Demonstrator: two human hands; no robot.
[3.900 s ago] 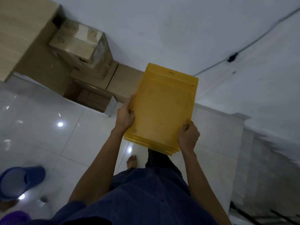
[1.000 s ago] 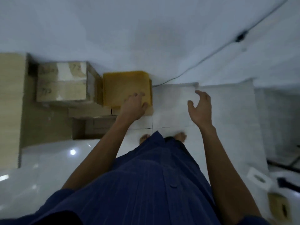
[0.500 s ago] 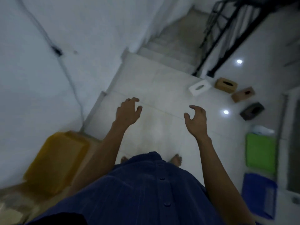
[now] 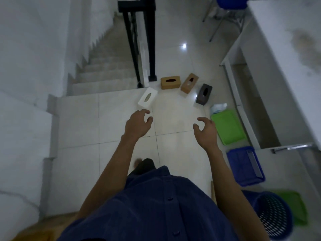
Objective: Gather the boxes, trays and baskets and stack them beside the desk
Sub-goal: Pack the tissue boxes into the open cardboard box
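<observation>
Head view shows a white rectangular tissue box, two tan wooden ones and a dark grey one on the pale tiled floor by the stair foot. A flat green plastic tray and a blue slatted plastic basket lie beside the white desk. The left hand and right hand hover empty, fingers loosely curled.

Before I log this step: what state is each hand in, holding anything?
Left hand: open, holding nothing.
Right hand: open, holding nothing.
</observation>
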